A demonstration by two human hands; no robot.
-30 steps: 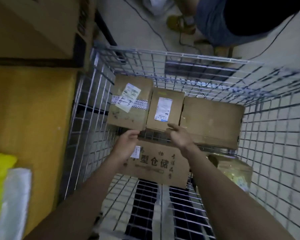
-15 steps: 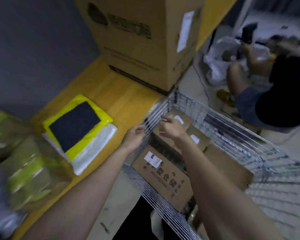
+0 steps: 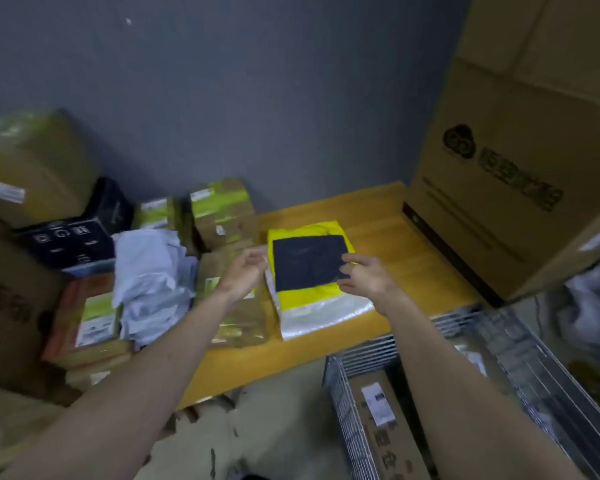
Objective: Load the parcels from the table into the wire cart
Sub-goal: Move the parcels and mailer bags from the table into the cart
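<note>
Head view: at far right we see a big carton (image 3: pixel 520 174) standing on the yellow table (image 3: pixel 388 216), against the grey wall (image 3: pixel 257 98). Below it, at lower right, our wire cart (image 3: pixel 520 358) sits just beside the table edge, with a labelled brown box (image 3: pixel 385 424) lying inside, its long axis running away from the table. At left, cardboard boxes (image 3: pixel 28 168) and a black box (image 3: pixel 73 237) are piled up, with a heap of white bags (image 3: pixel 149 282) and green-taped parcels (image 3: pixel 222 209) near them.

Mid-table lies the yellow parcel (image 3: pixel 309 261), flat, a dark square panel on top, stacked on a silvery mailer (image 3: pixel 323 317) that sticks out toward us. Its long axis runs roughly from the wall toward us, slightly tilted to the right at the near end.

Our left hand (image 3: pixel 245 273) hovers at the parcel's left edge, fingers loosely curled and holding nothing; whether it touches the edge we cannot tell. Our right hand (image 3: pixel 368 275) is over the parcel's right side, fingers relaxed and spread, its grip empty.
</note>
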